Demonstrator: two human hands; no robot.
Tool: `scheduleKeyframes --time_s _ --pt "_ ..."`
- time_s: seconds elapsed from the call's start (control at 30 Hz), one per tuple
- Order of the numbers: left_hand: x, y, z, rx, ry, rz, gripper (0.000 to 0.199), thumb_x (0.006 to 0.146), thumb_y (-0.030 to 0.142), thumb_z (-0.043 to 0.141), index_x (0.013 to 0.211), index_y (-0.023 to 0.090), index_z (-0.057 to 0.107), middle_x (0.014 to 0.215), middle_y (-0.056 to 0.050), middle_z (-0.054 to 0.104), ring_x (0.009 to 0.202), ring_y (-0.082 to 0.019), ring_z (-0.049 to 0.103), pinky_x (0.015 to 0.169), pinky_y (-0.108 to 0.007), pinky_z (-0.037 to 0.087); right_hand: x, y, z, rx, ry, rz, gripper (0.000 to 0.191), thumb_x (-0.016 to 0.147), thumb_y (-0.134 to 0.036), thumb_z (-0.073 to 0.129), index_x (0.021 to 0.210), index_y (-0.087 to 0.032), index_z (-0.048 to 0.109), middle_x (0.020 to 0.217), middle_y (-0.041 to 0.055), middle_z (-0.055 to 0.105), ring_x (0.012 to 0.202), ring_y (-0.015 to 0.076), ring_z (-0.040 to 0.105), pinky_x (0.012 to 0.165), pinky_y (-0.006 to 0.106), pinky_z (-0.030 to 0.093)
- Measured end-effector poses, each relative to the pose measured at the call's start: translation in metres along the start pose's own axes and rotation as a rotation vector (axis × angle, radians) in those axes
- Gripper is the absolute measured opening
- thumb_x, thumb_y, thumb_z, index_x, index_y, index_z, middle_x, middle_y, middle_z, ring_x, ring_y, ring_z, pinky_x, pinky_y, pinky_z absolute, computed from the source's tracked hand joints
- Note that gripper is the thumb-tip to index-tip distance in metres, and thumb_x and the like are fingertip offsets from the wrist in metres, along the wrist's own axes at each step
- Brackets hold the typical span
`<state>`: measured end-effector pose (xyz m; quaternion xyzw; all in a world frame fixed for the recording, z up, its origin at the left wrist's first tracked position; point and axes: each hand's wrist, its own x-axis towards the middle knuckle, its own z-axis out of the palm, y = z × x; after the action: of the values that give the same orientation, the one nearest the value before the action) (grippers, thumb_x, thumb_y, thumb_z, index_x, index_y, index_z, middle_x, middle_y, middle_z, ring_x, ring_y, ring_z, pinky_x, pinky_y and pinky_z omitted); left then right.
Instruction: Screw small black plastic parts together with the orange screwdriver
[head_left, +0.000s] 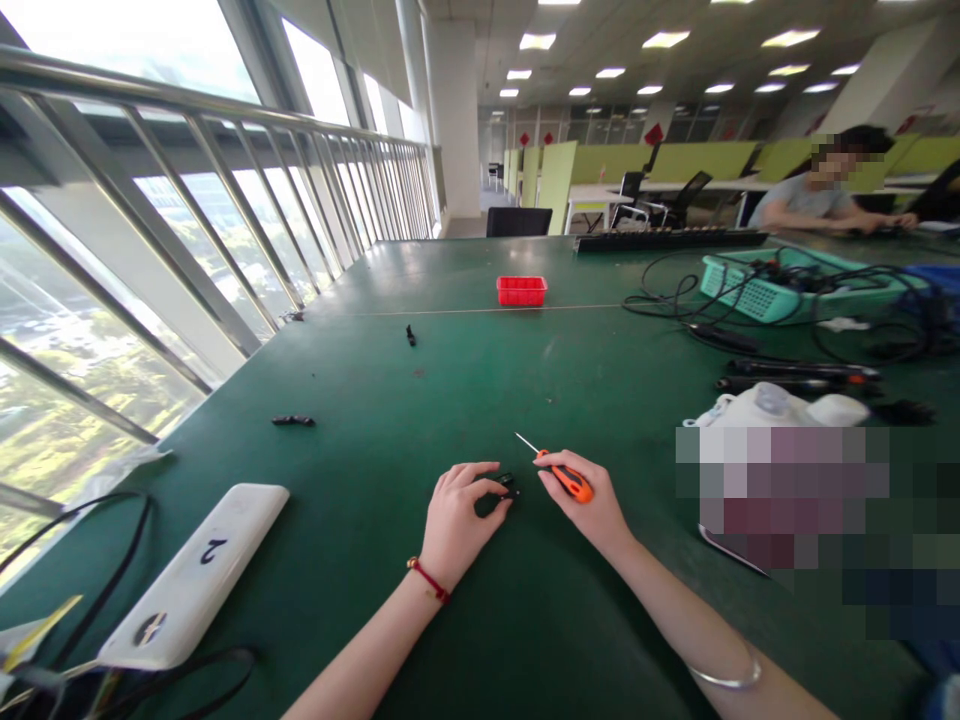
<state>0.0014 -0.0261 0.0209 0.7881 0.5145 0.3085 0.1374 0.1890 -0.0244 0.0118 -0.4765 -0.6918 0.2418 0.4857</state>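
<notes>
While R hand [604, 515] grips scrwdrvr [576, 485] | L hand [457, 515] at blk part [507, 480]

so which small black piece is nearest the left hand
The black piece by the left hand; the leftmost piece and the piece nearest the red tray lie well away.

Green table [360, 480], orange-and-black screwdriver [576, 484], small black piece [506, 480], red tray [522, 298] far off, mint-green basket [739, 298] far right, white slab [191, 590] near left with a black 2
</notes>
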Motion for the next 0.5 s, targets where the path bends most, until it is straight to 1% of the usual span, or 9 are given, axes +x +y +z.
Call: scheduleKeyframes --time_s 0.07,0.13,0.23,0.33,0.43,0.5 --pt "0.001 0.002 0.004 0.012 -0.036 -0.020 0.007 0.073 0.022 0.063 0.075 0.024 0.069 0.102 -0.001 0.067 0.097 -0.021 0.057 0.086 -0.041 0.045 0.001 0.000 -0.001 0.034 0.029 0.026 0.012 0.080 -0.024 0.053 0.083 -0.020 0.064 0.079 0.0028 0.065 0.072 0.0148 0.061 0.069 0.026 0.046" --pt "0.002 0.002 0.005 0.021 -0.051 -0.026 0.008 0.074 0.021 0.062 0.076 0.024 0.069 0.097 -0.001 0.068 0.094 -0.021 0.058 0.083 -0.039 0.046 0.001 0.000 -0.001 0.051 0.029 0.034 0.012 0.080 -0.024 0.053 0.083 -0.020 0.064 0.079 0.0029 0.066 0.073 0.0150 0.061 0.069 0.027 0.046" --pt "0.000 -0.005 -0.003 0.044 -0.030 -0.031 0.009 0.075 0.023 0.061 0.076 0.024 0.069 0.094 0.000 0.068 0.091 -0.020 0.059 0.083 -0.038 0.046 0.000 -0.001 -0.001 0.057 0.023 0.038 0.012 0.080 -0.022 0.053 0.082 -0.019 0.065 0.079 0.0029 0.066 0.071 0.0145 0.060 0.067 0.026 0.046" --pt "-0.008 -0.026 -0.027 0.101 0.050 -0.080 0.011 0.076 0.029 0.059 0.078 0.024 0.069 0.096 -0.001 0.068 0.091 -0.020 0.059 0.084 -0.038 0.045 0.000 -0.003 0.000 0.056 0.038 0.044 0.012 0.080 -0.022 0.053 0.081 -0.019 0.065 0.078 0.0028 0.066 0.067 0.0138 0.059 0.063 0.025 0.046" --pt "-0.023 -0.056 -0.062 0.219 0.200 -0.205 0.018 0.075 0.037 0.058 0.077 0.022 0.069 0.096 -0.003 0.068 0.090 -0.023 0.060 0.084 -0.039 0.045 0.000 -0.003 0.000 0.052 0.035 0.049 0.013 0.079 -0.022 0.052 0.081 -0.019 0.065 0.078 0.0029 0.066 0.065 0.0136 0.059 0.062 0.025 0.046" --pt "-0.036 -0.075 -0.083 0.305 0.239 -0.289 0.022 0.075 0.040 0.057 0.078 0.022 0.069 0.097 -0.003 0.068 0.090 -0.024 0.060 0.083 -0.040 0.045 0.000 -0.003 0.000 0.051 0.029 0.051 0.013 0.080 -0.023 0.052 0.082 -0.019 0.065 0.078 0.0031 0.066 0.064 0.0136 0.059 0.062 0.026 0.047"
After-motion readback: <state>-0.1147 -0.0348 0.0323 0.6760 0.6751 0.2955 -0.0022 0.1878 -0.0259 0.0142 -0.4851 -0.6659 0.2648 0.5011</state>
